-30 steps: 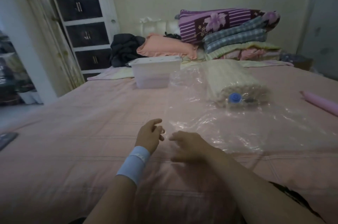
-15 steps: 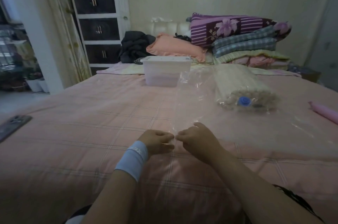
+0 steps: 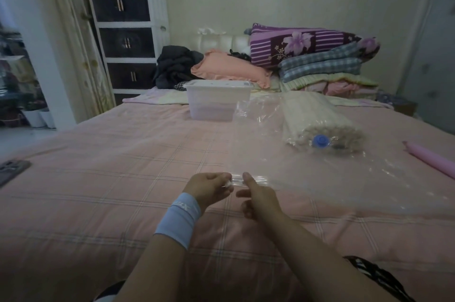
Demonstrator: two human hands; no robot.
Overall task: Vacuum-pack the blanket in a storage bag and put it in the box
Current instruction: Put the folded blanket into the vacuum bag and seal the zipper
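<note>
Near edge of bed (image 3: 98,178): left hand (image 3: 209,189) and right hand (image 3: 259,199) pinch the storage bag (image 3: 320,178) mouth, seemingly sealing it.
Done: blanket (image 3: 317,117) inside.
Left: air out, then box (image 3: 216,102).

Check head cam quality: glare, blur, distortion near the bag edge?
Head view: dim, flat light, no hard shadows. Head view: glints on the clear storage bag make its edge faint between the left hand and right hand. Head view: wide-angle lean on the drawer unit; frame corners soft.

Glossy clear plastic storage bag (image 3: 307,171) on matt checked cloth bedcover (image 3: 123,178); translucent plastic box (image 3: 216,102)
</note>
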